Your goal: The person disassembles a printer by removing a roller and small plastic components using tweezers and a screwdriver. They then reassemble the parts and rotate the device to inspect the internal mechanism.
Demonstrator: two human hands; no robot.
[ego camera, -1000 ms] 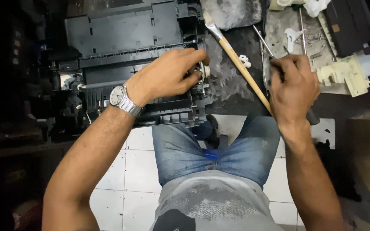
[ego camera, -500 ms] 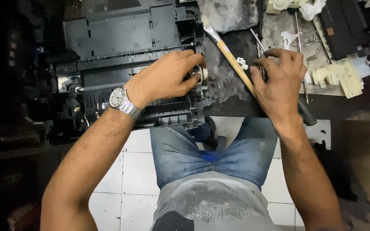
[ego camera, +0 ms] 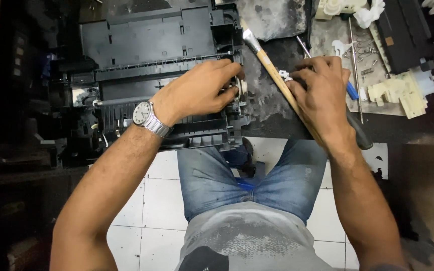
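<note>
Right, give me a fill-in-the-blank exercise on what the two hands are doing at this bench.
1. The left hand wears a silver ____ on its wrist.
2. Its fingers rest on the right end of an opened black ____, beside a white gear.
3. The right hand lies over a long wooden-handled ____ that slants across the dark mat.
4. Small white plastic parts lie just ____ of the right hand's fingertips.

Missing words: wristwatch; printer; brush; left
</note>
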